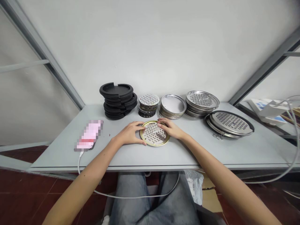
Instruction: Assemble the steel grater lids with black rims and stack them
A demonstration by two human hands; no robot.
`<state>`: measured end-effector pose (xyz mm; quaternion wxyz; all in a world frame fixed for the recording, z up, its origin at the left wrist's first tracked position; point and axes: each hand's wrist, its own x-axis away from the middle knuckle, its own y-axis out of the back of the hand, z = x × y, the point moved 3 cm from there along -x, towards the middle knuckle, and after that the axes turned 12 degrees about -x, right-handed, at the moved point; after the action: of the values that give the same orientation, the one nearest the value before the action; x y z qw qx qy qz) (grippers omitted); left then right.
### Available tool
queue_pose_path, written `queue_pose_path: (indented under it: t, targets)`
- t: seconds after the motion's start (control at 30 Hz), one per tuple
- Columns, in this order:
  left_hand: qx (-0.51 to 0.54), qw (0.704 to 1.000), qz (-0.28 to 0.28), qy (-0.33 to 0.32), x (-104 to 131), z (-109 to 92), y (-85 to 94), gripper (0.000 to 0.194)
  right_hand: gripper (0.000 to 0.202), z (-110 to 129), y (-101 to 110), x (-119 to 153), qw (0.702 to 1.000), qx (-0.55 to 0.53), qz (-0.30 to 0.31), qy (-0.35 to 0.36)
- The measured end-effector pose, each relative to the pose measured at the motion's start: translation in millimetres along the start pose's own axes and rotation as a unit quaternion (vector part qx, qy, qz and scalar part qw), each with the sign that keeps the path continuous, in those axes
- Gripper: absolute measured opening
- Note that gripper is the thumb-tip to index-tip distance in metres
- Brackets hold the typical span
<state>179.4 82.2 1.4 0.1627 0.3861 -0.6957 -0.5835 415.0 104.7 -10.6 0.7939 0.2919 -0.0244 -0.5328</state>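
Observation:
A round, gold-rimmed metal dish (155, 144) lies flat on the table in front of me. Inside its rim sits a perforated silver plate (151, 133). My left hand (132, 132) grips the dish's left side, thumb at the near edge and fingers at the far edge. From the right, my right hand (172, 128) holds the far right part of the rim, its fingertips reaching over onto the plate. A small dark mark or slot, too small to make out, shows on the plate's right half.
Along the wall stand stacks of black round holders (118, 100), small perforated discs (148, 104), shallow metal dishes (173, 104) and larger perforated dishes (202, 101). Black-rimmed round pieces (231, 123) lie at right, beside small metal clips (217, 136). A phone (89, 136) with a white cable (79, 159) lies left.

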Motion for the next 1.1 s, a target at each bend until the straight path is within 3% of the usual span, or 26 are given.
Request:
queue_pose_path:
  t: [0.2,0.43,0.73,0.87,1.1]
  targets:
    - [-0.009,1.0,0.006,0.011,1,1,-0.8,0.083,0.041,-9,6,-2,0.998,-0.059,-0.015,-0.035]
    - [0.002,1.0,0.007,0.0,1,1,-1.0,0.098,0.039,-9,5,-1,0.999,-0.032,-0.009,-0.038]
    - [-0.017,1.0,0.022,0.006,2,2,-2.2,0.084,0.037,-4,1,0,1.0,0.028,0.007,0.0]
    - [-0.017,1.0,0.02,0.005,2,2,-2.1,0.083,0.032,-4,12,5,0.999,0.037,-0.01,0.033]
    - [-0.009,1.0,0.023,0.01,3,2,-0.9,0.082,0.022,-1,29,17,0.995,0.095,0.009,0.024]
